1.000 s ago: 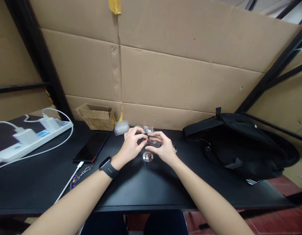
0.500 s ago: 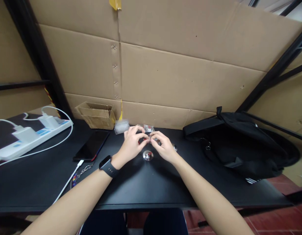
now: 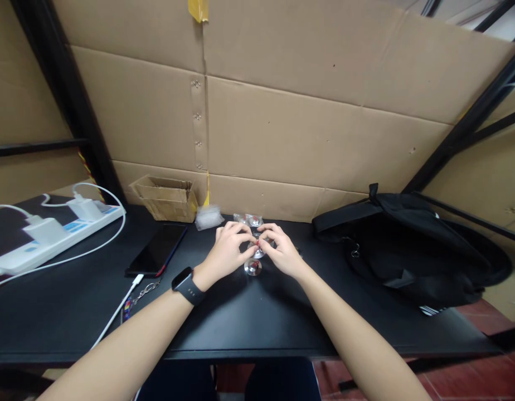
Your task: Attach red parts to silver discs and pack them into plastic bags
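Observation:
My left hand (image 3: 227,249) and my right hand (image 3: 281,250) meet over the middle of the black table (image 3: 241,312), fingertips pinched together on a small shiny metal piece (image 3: 257,249) held between them. A round silver disc (image 3: 253,268) lies on the table just below the hands. A black smartwatch (image 3: 188,285) is on my left wrist. Small clear packets (image 3: 249,220) with metal parts lie just behind the hands.
A black phone (image 3: 157,249) with a white cable and a keyring lies to the left. A white power strip (image 3: 48,236) with chargers sits far left. A small cardboard box (image 3: 165,197) and a plastic bag (image 3: 208,217) stand by the cardboard wall. A black backpack (image 3: 412,245) fills the right side.
My two hands have drawn closer together and lowered slightly toward the silver disc. The small piece between them is more covered by the fingers than before.

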The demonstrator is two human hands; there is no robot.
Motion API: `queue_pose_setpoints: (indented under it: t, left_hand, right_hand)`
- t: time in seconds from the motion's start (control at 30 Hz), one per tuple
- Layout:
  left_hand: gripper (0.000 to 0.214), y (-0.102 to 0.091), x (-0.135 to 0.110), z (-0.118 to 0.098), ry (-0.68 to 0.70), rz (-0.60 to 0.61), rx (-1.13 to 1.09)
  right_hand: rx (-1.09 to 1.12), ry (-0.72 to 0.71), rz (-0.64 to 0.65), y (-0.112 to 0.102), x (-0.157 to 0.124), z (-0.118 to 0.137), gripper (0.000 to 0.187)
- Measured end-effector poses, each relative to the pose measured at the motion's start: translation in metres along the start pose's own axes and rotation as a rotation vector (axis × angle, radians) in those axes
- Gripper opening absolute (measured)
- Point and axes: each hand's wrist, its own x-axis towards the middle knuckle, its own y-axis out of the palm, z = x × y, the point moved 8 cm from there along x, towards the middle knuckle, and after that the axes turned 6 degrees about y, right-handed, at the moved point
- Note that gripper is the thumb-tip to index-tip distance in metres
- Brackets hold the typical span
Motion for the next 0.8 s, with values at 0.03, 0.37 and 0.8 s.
queue_pose_setpoints:
  t: [0.03, 0.37, 0.8]
  left_hand:
    - [0.013, 0.001, 0.0, 0.001, -0.005, 0.01, -0.007]
    - [0.013, 0.003, 0.0, 0.009, -0.032, 0.072, -0.021]
    - [0.012, 0.0, -0.002, 0.042, -0.322, -0.03, -0.314]
  right_hand:
    - [-0.004, -0.003, 0.009, 0.0, 0.0, 0.0, 0.019]
    - [-0.227, -0.039, 0.294, 0.016, -0.008, -0.005, 0.023]
    - [0.026, 0.098, 0.171, 0.015, -0.004, -0.015, 0.008]
